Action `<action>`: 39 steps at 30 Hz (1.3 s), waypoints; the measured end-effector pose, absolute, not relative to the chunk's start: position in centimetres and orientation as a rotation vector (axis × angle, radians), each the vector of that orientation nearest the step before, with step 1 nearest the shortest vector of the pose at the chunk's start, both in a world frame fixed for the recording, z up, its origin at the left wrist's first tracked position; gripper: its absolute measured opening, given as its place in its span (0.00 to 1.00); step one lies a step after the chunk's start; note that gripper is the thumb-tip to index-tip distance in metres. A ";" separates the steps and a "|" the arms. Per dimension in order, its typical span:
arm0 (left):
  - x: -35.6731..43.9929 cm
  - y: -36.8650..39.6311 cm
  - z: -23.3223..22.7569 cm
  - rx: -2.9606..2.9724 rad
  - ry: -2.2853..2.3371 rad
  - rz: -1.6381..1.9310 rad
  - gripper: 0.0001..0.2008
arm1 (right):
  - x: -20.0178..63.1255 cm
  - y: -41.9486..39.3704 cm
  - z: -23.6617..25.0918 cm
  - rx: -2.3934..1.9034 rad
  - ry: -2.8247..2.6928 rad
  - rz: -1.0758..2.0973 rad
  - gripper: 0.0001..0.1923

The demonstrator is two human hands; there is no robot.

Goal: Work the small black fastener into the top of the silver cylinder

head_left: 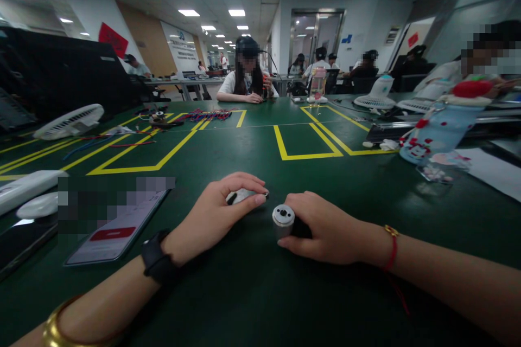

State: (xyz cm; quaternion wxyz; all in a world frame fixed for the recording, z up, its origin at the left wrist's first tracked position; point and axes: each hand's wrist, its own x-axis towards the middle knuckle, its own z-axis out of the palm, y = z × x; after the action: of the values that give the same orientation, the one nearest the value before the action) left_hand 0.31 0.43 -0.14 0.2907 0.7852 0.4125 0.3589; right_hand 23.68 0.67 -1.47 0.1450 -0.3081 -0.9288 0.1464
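My left hand point(222, 211) rests on the green table point(252, 293) and grips a small silvery oval part point(244, 195) between thumb and fingers. A black watch sits on that wrist. Just to the right, my right hand point(325, 227) closes around a short silver cylinder point(283, 217) with a dark hole in its round end face, which points toward my left hand. A red string bracelet circles the right wrist. The two parts lie a few centimetres apart, both low on the table.
A phone point(116, 230) with a lit screen lies left of my left hand. White devices point(24, 190) sit at the left edge, a white fan point(69, 122) farther back. Yellow tape boxes point(305, 143) mark the table. A decorated bottle point(439, 127) stands right. People sit across the table.
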 end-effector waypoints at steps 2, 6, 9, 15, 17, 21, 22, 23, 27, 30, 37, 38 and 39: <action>1.0 -0.2 0.1 2.157 1.083 1.013 0.05 | 23.6 0.7 -1.6 -0.887 -2.676 0.415 0.13; 2.0 -1.0 0.3 2.290 1.073 1.003 0.06 | 23.6 0.6 -1.7 -0.890 -2.679 0.408 0.14; 2.1 -1.1 0.2 2.330 1.063 0.973 0.07 | 23.6 0.6 -1.7 -0.898 -2.674 0.394 0.14; 2.2 -1.2 0.3 2.333 1.015 0.937 0.08 | 23.6 0.6 -1.8 -0.904 -2.677 0.380 0.13; 2.3 -1.3 0.4 2.303 0.990 0.926 0.09 | 23.6 0.6 -1.8 -0.891 -2.680 0.385 0.14; 2.2 -1.4 0.5 2.249 0.960 0.862 0.12 | 23.6 0.7 -1.7 -0.871 -2.676 0.409 0.14; 2.2 -1.4 0.4 2.243 0.951 0.846 0.12 | 23.6 0.7 -1.7 -0.877 -2.673 0.412 0.14; 2.1 -1.4 0.4 2.239 0.944 0.837 0.12 | 23.6 0.7 -1.8 -0.883 -2.671 0.411 0.14; 1.7 -1.2 0.3 2.225 0.927 0.860 0.13 | 23.7 0.7 -1.9 -0.858 -2.671 0.391 0.13; 1.4 -1.0 0.2 2.196 0.946 0.902 0.14 | 23.7 0.7 -1.9 -0.855 -2.679 0.384 0.13; 0.4 0.8 -0.9 1.974 1.215 0.770 0.11 | 23.6 0.7 -1.7 -0.871 -2.676 0.398 0.13; 0.3 1.1 -1.1 1.924 1.234 0.734 0.11 | 23.6 0.7 -1.7 -0.872 -2.677 0.401 0.13; 0.2 1.3 -1.2 1.886 1.241 0.712 0.10 | 23.7 0.7 -1.7 -0.873 -2.678 0.402 0.13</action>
State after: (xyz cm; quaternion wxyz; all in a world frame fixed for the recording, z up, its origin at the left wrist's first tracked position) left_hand 0.24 1.26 -1.20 0.3777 0.7377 0.4854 0.2783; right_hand 23.67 0.71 -1.66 0.1475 -0.3035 -0.9309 0.1398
